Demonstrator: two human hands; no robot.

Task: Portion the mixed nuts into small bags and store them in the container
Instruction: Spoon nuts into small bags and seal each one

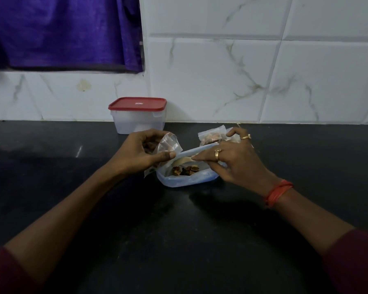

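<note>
Your left hand (145, 151) curls its fingers (151, 133) round a small bag (168, 143); your right hand (229, 162) pinches the rim of the big nut bag (185, 179). The lidded container (138, 119) stands at the back edge of the bench (179, 230).

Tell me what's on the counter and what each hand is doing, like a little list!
left grip: holds a small bag
right grip: pinches the rim of the big bag
big bag: open, lying on the counter
mixed nuts: inside the big bag
filled bags: behind the right grip
container: by the wall, red lid on
</note>
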